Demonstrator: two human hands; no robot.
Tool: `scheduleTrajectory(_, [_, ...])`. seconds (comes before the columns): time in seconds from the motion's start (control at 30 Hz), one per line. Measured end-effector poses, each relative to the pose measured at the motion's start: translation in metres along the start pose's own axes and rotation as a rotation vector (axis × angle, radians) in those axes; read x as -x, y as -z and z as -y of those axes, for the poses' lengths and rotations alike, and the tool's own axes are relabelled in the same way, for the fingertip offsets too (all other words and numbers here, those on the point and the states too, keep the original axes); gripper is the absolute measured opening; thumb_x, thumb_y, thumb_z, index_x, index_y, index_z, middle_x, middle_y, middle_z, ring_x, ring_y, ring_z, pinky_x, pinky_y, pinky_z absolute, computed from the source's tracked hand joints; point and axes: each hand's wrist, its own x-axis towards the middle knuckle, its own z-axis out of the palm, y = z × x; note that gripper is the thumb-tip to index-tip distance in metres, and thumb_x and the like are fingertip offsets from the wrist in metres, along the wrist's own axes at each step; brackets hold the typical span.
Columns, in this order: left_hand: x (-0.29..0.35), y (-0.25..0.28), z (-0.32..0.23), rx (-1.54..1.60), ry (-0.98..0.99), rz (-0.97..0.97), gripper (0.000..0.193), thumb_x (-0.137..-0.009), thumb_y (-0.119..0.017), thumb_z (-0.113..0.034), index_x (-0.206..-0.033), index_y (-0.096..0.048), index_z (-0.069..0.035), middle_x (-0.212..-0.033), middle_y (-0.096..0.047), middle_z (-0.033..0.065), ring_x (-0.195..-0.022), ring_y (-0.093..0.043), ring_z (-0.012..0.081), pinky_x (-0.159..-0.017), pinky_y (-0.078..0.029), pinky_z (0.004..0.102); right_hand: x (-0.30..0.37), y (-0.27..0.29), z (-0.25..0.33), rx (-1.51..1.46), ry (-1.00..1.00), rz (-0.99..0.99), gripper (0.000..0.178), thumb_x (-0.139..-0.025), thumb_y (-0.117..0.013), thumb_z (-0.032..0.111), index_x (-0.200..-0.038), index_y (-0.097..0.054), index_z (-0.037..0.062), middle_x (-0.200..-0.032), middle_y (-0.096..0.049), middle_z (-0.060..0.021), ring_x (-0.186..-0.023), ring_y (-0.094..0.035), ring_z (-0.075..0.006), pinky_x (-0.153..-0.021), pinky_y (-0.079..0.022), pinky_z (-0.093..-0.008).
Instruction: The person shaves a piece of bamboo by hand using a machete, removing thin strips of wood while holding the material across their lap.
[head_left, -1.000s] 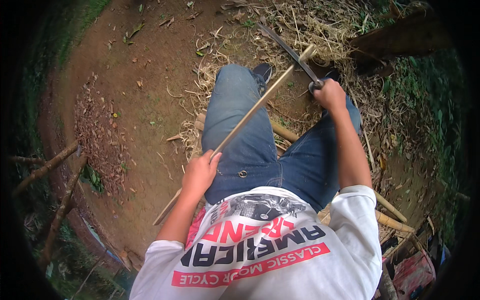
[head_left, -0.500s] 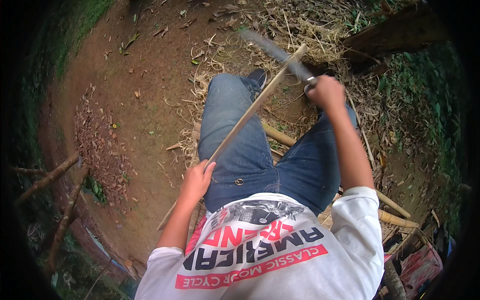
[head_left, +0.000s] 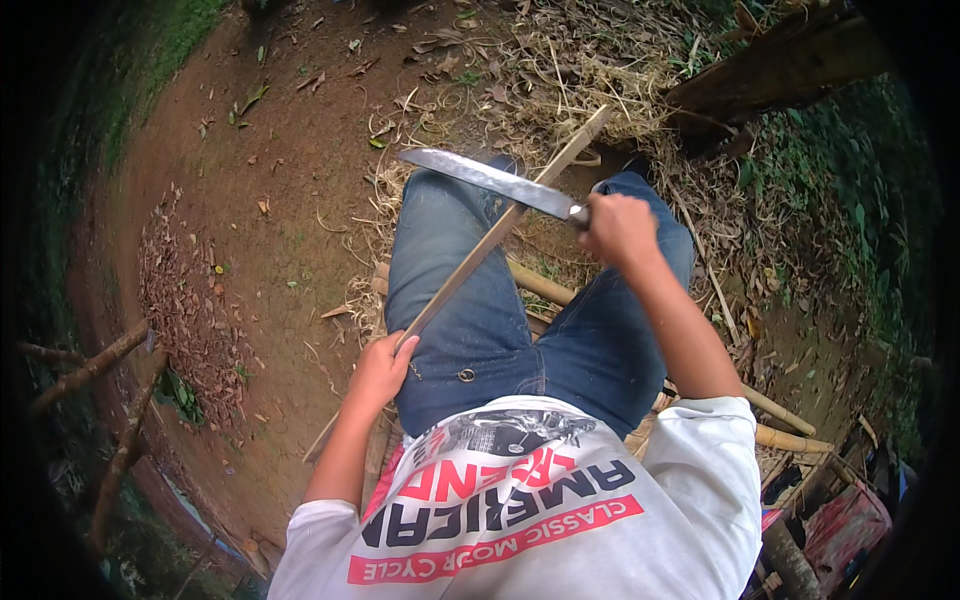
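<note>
My left hand (head_left: 380, 368) is closed round the lower end of a long, pale bamboo strip (head_left: 468, 268), beside my left thigh. The strip slants up and to the right across my jeans, its far end beyond my knees. In my right hand (head_left: 618, 232) is the dark handle of a machete (head_left: 490, 178). Its broad steel blade points left and lies across the strip, over its upper half. Whether the edge bites into the strip I cannot tell.
Curly pale shavings (head_left: 610, 80) cover the ground ahead, near a thick log (head_left: 780, 75). I sit on bamboo poles (head_left: 540, 283). Bare brown soil (head_left: 290, 240) with dry leaves spreads to the left, where crossed sticks (head_left: 110, 370) stand. A reddish cloth or sack (head_left: 845, 525) lies at lower right.
My right hand has drawn the machete back toward me and slightly left, along the strip. The blade was blurred and is now sharp. My left hand keeps its hold.
</note>
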Motion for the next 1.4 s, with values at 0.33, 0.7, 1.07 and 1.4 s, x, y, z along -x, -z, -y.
scheduleTrajectory(0.33, [-0.016, 0.000, 0.020, 0.187, -0.074, 0.068, 0.042, -0.100, -0.054, -0.034, -0.091, -0.063, 0.006, -0.068, -0.060, 0.0162, -0.064, -0.055, 0.0213, -0.066, -0.047, 0.0373, 0.041, 0.018, -0.158, -0.290, -0.727, -0.364, 0.035, -0.077, -0.061, 0.029, -0.087, -0.069, -0.0030, -0.082, -0.067, -0.0270, -0.083, -0.067, -0.0426, -0.073, -0.051, -0.0485])
scheduleTrajectory(0.7, [-0.032, 0.018, 0.028, 0.510, 0.269, 0.416, 0.049, -0.102, -0.050, -0.044, -0.065, -0.042, -0.012, -0.055, -0.036, -0.0063, -0.046, -0.030, 0.0078, -0.044, -0.028, 0.0265, 0.073, -0.035, -0.016, -0.892, -0.488, -0.430, 0.023, -0.076, -0.066, 0.016, -0.070, -0.058, -0.0046, -0.057, -0.058, -0.0111, -0.052, -0.053, -0.0156, -0.053, -0.043, -0.0368])
scheduleTrajectory(1.07, [-0.034, 0.023, 0.015, 0.497, 0.319, 0.414, 0.058, -0.100, -0.050, -0.051, -0.057, -0.040, -0.012, -0.051, -0.039, -0.0027, -0.044, -0.038, 0.0102, -0.044, -0.033, 0.0268, 0.065, -0.053, 0.058, -1.429, -0.414, -0.278, 0.033, -0.083, -0.074, 0.016, -0.061, -0.051, 0.0054, -0.053, -0.050, 0.0019, -0.047, -0.044, -0.0076, -0.045, -0.035, -0.0294])
scheduleTrajectory(1.4, [-0.041, 0.041, 0.002, 0.223, 0.284, 0.551, 0.064, -0.094, -0.057, -0.054, -0.050, -0.041, -0.011, -0.047, -0.045, 0.0009, -0.040, -0.043, 0.0111, -0.043, -0.037, 0.0288, 0.022, -0.044, 0.090, -1.691, -0.428, -0.191, 0.029, -0.083, -0.078, 0.018, -0.071, -0.056, 0.0037, -0.063, -0.062, -0.0069, -0.054, -0.062, -0.0147, -0.048, -0.048, -0.0277])
